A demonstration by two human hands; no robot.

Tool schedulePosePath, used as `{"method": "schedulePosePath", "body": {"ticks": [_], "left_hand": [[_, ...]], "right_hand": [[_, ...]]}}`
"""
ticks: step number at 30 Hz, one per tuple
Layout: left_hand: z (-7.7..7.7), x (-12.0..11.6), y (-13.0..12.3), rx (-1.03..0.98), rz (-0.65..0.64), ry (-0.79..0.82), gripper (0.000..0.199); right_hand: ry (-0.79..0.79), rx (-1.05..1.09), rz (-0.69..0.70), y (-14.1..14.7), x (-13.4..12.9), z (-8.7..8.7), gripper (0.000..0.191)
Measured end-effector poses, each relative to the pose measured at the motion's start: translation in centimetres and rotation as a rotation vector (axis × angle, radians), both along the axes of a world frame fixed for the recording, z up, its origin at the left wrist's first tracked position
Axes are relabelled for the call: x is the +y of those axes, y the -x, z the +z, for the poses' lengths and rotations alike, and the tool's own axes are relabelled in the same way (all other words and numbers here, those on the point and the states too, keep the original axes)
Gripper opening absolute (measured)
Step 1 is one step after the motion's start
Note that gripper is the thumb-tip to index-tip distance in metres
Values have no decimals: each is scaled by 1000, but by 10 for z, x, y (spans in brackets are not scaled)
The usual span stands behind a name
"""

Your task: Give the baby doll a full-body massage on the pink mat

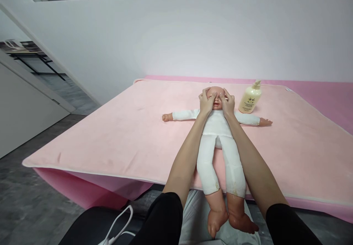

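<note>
A baby doll (217, 123) with a white cloth body lies on its back, arms spread to both sides and feet past the near table edge. My left hand (206, 101) cups one side of its head, fingers curled round the side and thumb on the face beside the nose. On the opposite side my right hand (228, 102) holds the head the same way, its thumb near the eye. Both thumbs partly cover the eyes; the mouth shows between the hands. A pale yellow pump bottle (249, 98) stands tilted in view, close behind the doll's arm on the right.
A light pink blanket (124, 127) covers the table, with a darker pink cloth (325, 99) beneath it. A white wall (193, 35) rises behind. At the near edge are a black seat (93, 226) and a white cable (121, 226).
</note>
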State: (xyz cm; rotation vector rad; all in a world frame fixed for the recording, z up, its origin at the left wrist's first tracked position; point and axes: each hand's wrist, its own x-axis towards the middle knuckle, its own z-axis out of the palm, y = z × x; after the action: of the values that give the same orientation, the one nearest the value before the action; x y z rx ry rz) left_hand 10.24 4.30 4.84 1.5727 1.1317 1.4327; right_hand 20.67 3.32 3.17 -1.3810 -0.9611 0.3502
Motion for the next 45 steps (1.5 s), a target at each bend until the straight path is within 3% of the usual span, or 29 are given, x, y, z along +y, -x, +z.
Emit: {"method": "schedulePosePath", "body": {"ticks": [4,10,15,25,39,45], "left_hand": [[-1,1,-2,-26,32,1,29],[1,-3,-2,-78,46,9,31],[0,-4,-1,-70,23,12,37],[-4,5,-3,-27,27,40,32],[-5,4,-1,-6,15,-4,40],[-5,8,-2,-21,28,34,33]], "right_hand": [[-14,60,11,0,1,2,39],[-67,27,26,0,1,-2,47],[-19,-9,22,1,-3,0,54],[-1,-14,-14,-1,5,-4,40],[17,-37,4,-1,1,-3,53],[8,-44,-5,-1,3,-3,42]]}}
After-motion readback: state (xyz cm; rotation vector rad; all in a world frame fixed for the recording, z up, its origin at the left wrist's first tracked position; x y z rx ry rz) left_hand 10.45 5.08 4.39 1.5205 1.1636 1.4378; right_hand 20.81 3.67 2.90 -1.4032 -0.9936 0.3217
